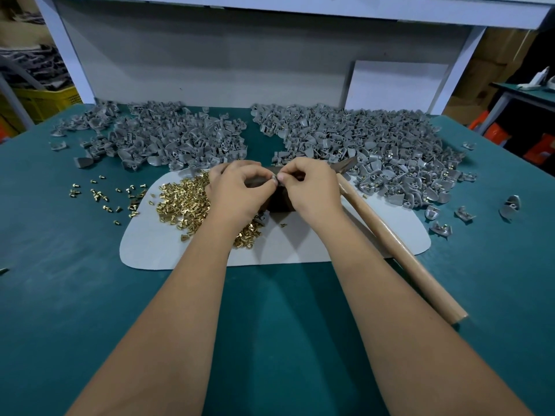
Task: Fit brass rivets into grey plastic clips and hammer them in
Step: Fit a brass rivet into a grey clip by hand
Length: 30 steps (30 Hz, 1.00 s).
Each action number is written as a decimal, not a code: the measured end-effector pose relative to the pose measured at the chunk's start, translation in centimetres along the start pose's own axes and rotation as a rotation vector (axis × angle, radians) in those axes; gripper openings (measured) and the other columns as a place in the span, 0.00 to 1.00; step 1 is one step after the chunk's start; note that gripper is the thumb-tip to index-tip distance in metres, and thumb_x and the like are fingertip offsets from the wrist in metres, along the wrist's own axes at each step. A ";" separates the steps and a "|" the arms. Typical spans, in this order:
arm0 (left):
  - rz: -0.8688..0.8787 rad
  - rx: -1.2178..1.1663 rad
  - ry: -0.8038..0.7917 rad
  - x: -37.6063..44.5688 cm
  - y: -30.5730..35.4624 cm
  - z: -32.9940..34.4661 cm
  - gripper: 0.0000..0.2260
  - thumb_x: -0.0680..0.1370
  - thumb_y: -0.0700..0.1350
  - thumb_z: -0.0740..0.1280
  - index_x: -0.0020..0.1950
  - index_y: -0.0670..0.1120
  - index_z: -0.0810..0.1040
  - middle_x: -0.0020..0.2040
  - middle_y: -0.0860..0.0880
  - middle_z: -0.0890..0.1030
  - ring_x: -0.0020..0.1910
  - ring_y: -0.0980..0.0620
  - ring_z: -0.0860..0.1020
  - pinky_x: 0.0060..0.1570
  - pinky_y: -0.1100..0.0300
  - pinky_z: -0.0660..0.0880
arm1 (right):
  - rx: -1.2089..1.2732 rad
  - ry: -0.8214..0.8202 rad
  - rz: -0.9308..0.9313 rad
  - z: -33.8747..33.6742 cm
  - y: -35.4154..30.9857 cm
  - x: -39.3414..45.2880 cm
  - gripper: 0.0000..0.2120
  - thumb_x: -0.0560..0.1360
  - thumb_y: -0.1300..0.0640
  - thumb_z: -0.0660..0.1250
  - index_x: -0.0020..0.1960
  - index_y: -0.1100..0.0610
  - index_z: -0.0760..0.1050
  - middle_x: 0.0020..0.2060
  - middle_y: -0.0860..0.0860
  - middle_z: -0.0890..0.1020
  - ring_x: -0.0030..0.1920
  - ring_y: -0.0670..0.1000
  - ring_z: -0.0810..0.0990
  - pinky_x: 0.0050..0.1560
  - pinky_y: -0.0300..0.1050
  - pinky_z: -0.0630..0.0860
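Observation:
My left hand (237,190) and my right hand (312,187) meet fingertip to fingertip above a dark block (280,202) on the white mat (315,244). Between the fingertips is a small grey clip (274,177), pinched from both sides; whether a rivet is in it is hidden. A heap of brass rivets (183,202) lies on the mat just left of my left hand. A pile of bare grey clips (168,136) sits at the back left. Another pile of clips (375,145), some showing brass, sits at the back right. A hammer with a wooden handle (396,250) lies right of my right hand.
Loose rivets (102,195) are scattered on the green table (90,295) left of the mat. A few stray clips (507,205) lie at the right. A white panel (396,85) leans on the grey back wall. A yellow crate (42,100) stands beyond the left edge.

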<state>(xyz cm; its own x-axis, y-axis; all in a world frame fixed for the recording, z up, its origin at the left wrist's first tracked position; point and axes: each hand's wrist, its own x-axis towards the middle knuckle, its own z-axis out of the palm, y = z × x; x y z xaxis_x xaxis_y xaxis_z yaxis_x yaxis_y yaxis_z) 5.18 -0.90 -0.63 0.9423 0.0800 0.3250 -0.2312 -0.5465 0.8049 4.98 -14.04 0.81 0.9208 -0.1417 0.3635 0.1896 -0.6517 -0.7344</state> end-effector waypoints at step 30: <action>-0.023 -0.027 -0.018 -0.1 0.1 -0.3 0.06 0.73 0.54 0.73 0.40 0.65 0.78 0.51 0.64 0.76 0.67 0.47 0.61 0.68 0.44 0.61 | 0.067 0.003 -0.019 0.0 0.3 0.0 0.09 0.73 0.60 0.70 0.37 0.49 0.77 0.35 0.43 0.79 0.41 0.48 0.77 0.43 0.44 0.73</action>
<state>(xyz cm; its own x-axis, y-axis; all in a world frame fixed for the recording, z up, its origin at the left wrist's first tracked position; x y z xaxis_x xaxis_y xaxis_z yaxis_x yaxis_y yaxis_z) 5.00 -0.72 -0.46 0.9516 0.0771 0.2975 -0.2157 -0.5219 0.8253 5.04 -14.23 0.61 0.9158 -0.1318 0.3795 0.2299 -0.6027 -0.7641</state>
